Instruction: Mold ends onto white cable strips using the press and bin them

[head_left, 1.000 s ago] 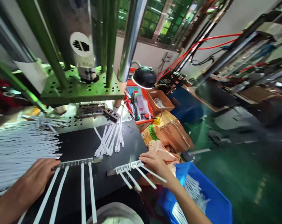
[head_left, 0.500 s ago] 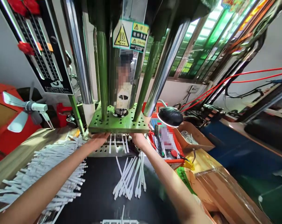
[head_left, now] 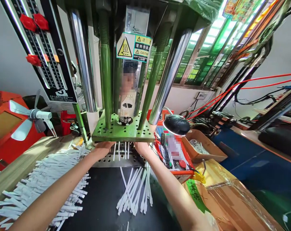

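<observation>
Under green plate (head_left: 123, 132), strips (head_left: 121, 150) between hands (head_left: 102, 147)

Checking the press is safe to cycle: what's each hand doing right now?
Left hand: under the green plate, beside the white strips; grip cannot be told.
Right hand: same, on the strips' other side.

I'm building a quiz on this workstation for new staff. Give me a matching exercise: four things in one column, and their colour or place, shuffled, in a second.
Things:
1. perforated press plate
2. small fan
3. loose white strips
4. cardboard box

Descriptions:
A. on the black mat between the forearms
B. right of the lamp
C. green, just above both hands
D. far left, by the red housing

Pairs: 1-C, 2-D, 3-A, 4-B
</observation>
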